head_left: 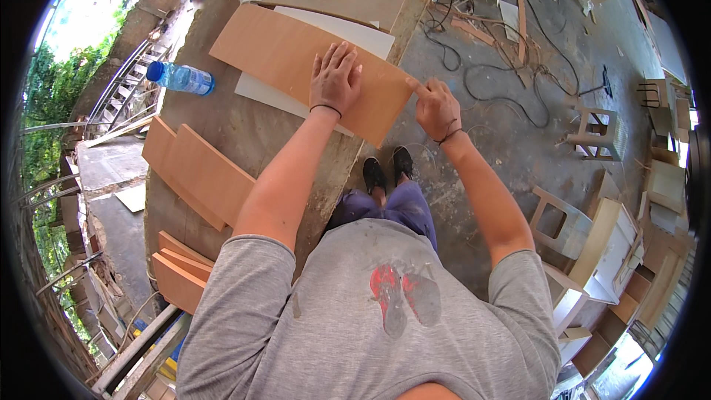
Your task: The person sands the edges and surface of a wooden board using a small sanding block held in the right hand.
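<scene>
A long orange-brown wooden board (pixel 266 38) lies across the worktop, over white panels (pixel 341 30). My left hand (pixel 337 81) is pressed flat on it, fingers stretched out. At the board's right end is my right hand (pixel 437 107). Its index finger reaches to the board's edge while the other fingers are curled in. Whatever those curled fingers hold, if anything, is hidden. Dark bands circle both wrists.
A water bottle (pixel 180 78) with a blue cap lies left of the board. More brown boards (pixel 200 170) rest by my left arm. Black cables (pixel 511 100) and wood scraps litter the floor at right, near a stool (pixel 596 133) and cabinet parts (pixel 603 252).
</scene>
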A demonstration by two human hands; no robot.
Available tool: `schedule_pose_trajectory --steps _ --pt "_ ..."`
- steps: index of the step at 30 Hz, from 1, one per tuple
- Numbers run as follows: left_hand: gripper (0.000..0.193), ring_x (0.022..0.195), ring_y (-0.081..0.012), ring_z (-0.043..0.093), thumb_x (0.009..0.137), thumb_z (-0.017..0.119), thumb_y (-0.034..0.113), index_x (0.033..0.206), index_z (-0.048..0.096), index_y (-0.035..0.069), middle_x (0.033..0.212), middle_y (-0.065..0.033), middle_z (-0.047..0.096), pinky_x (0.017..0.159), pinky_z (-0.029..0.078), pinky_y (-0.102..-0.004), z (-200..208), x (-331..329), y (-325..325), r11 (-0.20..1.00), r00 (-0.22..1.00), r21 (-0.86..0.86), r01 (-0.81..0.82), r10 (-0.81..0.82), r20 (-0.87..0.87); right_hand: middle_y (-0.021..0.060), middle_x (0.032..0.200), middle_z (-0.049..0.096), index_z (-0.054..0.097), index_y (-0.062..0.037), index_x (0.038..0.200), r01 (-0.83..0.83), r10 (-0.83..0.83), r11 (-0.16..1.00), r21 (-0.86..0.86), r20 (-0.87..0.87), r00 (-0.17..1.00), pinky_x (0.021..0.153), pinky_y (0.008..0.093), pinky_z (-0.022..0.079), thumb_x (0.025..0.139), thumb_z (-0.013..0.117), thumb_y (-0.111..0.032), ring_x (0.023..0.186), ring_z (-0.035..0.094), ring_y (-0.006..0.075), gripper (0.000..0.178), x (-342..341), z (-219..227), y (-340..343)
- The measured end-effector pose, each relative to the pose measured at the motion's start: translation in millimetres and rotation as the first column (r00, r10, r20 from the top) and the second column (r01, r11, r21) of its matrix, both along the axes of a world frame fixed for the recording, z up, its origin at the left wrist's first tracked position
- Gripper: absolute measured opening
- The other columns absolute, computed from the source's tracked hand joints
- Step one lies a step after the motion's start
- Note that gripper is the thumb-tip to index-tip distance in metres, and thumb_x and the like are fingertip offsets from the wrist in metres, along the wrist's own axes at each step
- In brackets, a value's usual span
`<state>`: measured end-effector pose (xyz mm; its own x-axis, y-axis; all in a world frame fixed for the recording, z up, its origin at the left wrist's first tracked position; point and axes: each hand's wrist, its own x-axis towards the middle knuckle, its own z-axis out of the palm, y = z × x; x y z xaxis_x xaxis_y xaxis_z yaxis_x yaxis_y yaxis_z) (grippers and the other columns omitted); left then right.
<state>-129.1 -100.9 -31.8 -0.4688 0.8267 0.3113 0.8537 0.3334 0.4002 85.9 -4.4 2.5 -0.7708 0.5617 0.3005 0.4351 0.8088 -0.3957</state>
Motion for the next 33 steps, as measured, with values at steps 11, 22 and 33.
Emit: schedule_pose_trajectory --steps 11,22,33 --pt "0.037 0.138 -0.0235 0.04 0.092 0.057 0.03 0.127 0.06 0.016 0.144 -0.0027 0.049 0.116 0.025 -0.0461 -3 -1 2 1.0 0.999 -0.022 -0.017 0.016 -0.034 0.0075 0.098 0.064 0.067 -0.0208 0.112 -0.067 0.075 0.996 -0.058 0.157 0.985 0.077 0.0386 0.055 0.076 0.056 -0.007 0.094 0.062 0.028 0.04 -3 4 11" --pt "0.034 0.138 -0.0239 0.039 0.093 0.056 0.03 0.123 0.061 0.014 0.144 -0.0027 0.049 0.116 0.025 -0.0472 -5 -2 -3 1.0 1.0 0.005 -0.02 0.02 0.001 0.0121 0.092 0.061 0.065 -0.0139 0.115 -0.369 0.368 0.906 -0.208 -0.046 0.929 0.078 0.0396 0.053 0.074 0.058 -0.005 0.092 0.061 0.0317 0.042 11 17 -104" --pt "0.036 0.143 -0.0239 0.033 0.094 0.056 0.034 0.123 0.06 0.014 0.148 -0.004 0.045 0.119 0.021 -0.0471 -14 -4 8 0.998 0.997 -0.065 -0.001 0.006 0.078 0.0086 0.086 0.058 0.062 -0.0214 0.124 -0.551 0.565 0.823 -0.14 0.097 0.819 0.081 0.0372 0.054 0.072 0.066 -0.013 0.088 0.062 0.0324 0.053 21 -36 -121"
